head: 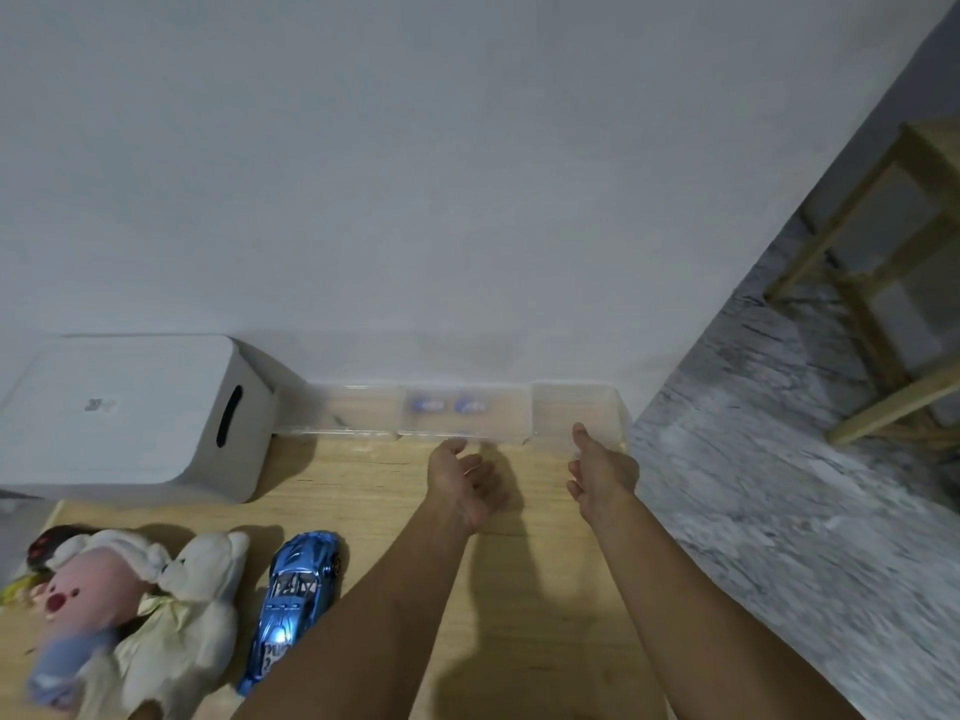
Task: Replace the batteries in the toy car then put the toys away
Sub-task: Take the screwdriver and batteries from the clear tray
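Note:
A shiny blue toy car (293, 595) lies on the wooden table (519, 589) at the lower left, nose toward me. Beside it sit a white teddy bear (192, 605) and a pink-faced plush doll (83, 605). Along the wall stands a row of clear plastic trays (363, 423); two blue-labelled batteries (447, 406) lie in the middle tray. My left hand (467, 480) hovers just in front of that tray, fingers loosely spread and empty. My right hand (602, 472) reaches toward the rightmost clear tray (576, 407), thumb up; whether it touches the tray I cannot tell.
A white storage box (130, 413) with a slot handle stands at the back left against the wall. A dark object (44, 545) lies behind the plush toys. Right of the table edge are a grey marbled floor and a wooden stool (883, 283).

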`<state>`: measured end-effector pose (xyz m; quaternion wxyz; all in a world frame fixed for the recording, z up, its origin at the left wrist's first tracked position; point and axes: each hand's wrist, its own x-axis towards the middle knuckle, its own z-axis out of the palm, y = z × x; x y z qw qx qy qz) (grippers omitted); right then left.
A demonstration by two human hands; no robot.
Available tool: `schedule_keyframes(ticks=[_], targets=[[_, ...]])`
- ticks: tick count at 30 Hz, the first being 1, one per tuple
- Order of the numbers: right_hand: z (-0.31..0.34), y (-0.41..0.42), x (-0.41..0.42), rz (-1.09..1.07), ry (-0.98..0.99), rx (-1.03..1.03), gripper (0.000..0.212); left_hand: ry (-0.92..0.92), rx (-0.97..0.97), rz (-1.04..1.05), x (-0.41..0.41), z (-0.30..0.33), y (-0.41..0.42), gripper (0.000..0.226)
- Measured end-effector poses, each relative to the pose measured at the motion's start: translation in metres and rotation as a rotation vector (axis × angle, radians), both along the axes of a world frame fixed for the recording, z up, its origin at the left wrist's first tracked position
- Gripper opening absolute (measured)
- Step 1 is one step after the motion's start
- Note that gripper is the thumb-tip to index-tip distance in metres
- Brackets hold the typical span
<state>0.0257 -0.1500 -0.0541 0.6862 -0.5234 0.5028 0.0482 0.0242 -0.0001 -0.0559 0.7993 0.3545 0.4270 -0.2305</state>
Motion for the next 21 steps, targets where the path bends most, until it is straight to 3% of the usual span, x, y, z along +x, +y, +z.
schedule_keyframes(ticks=[4, 7, 10, 15, 21], targets=[[0.000, 0.031, -0.008, 0.217, 0.132, 0.187, 0.038, 0.016, 0.076, 0.103, 0.002, -0.009, 0.044, 0.021], [-0.003, 0.058, -0.007, 0.286, 0.112, 0.230, 0.028, 0.001, 0.090, 0.145, 0.006, -0.008, 0.068, 0.022], [-0.002, 0.082, 0.003, 0.226, 0.054, 0.249, 0.019, -0.009, 0.108, 0.127, 0.013, -0.006, 0.083, 0.021], [-0.009, 0.099, 0.020, 0.077, 0.053, 0.163, 0.023, -0.012, 0.194, -0.020, 0.025, -0.008, 0.085, 0.014], [-0.014, 0.104, 0.024, 0.003, 0.058, 0.124, 0.024, 0.005, 0.134, -0.065, 0.039, -0.010, 0.084, 0.019]])
